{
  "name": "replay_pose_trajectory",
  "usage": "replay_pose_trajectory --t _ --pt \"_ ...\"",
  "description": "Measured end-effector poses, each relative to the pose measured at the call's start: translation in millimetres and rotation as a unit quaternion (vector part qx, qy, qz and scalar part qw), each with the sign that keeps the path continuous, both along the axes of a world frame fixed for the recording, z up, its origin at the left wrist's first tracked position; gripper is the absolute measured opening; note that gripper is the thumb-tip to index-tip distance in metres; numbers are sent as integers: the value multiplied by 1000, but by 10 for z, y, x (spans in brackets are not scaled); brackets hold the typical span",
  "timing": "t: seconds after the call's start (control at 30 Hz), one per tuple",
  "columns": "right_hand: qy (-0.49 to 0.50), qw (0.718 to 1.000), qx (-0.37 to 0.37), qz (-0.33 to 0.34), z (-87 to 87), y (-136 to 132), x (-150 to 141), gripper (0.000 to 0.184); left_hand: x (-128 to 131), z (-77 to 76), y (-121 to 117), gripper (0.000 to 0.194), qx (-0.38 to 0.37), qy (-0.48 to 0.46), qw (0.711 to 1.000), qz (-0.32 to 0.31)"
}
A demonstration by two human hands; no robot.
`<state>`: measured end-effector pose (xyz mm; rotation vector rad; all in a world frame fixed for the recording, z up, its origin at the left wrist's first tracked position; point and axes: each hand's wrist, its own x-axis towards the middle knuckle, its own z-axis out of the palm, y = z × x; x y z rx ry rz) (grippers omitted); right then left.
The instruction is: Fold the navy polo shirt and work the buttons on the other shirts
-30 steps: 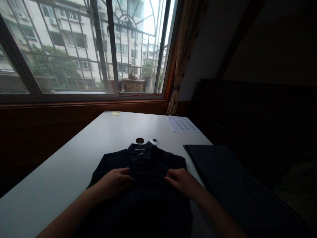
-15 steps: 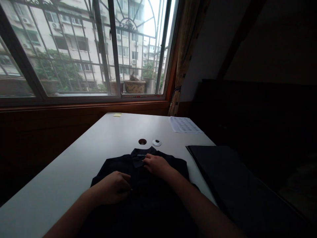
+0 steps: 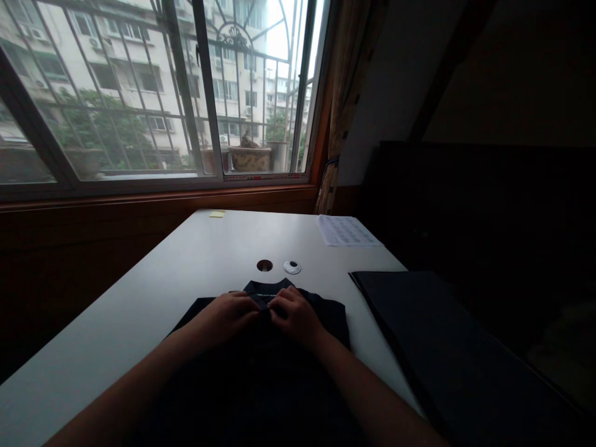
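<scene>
- From my remote seat I set a clock dial on the collar [image 3: 265, 289] of the dark shirt [image 3: 265, 385], with 12 toward the window [image 3: 153, 93].
- The shirt lies on the white table [image 3: 153, 292], collar at the far end, body spreading toward 6 until it sinks into shadow; I can't read its near hem.
- I see the left hand [image 3: 230, 312] at 8 o'clock, fingers bent, tips touching the collar's left side; I cannot tell whether cloth is pinched.
- I see the right hand [image 3: 294, 313] at 4 o'clock, fingers curled, thumb near the fingertips at the collar's right side; its grip on the cloth I can't confirm either.
- Only a narrow gap parts the 2 hands, so I count little room there.
- At 12, just beyond the collar, is a round hole [image 3: 264, 266]; at 1, a white cap [image 3: 292, 267] beside it.
- My widest bare tabletop runs from 8 to 10, out to the table's left edge.
- At 3, a slim bare strip separates the shirt from a dark flat piece [image 3: 433, 335], which hides part of the table's right edge.
- Near the far edge: a yellow note [image 3: 216, 214] at 11, printed paper [image 3: 349, 231] between 1 and 2.
</scene>
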<state>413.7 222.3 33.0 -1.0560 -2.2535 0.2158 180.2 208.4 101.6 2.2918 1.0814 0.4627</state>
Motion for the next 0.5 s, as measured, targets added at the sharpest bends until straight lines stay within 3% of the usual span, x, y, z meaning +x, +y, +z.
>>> replay_pose_trajectory --t 0.1,0.2,0.33,0.5 --pt "46 999 19 -8 1 24 47 8 201 -46 159 32 -26 -28 999 20" --pt "83 996 29 -15 -4 32 94 8 315 -196 297 35 -97 -86 990 53" --pt "85 995 51 11 2 43 97 8 331 -420 407 36 -178 -162 967 78" --pt "82 991 84 63 3 82 49 11 303 -490 428 34 -265 -176 942 106"
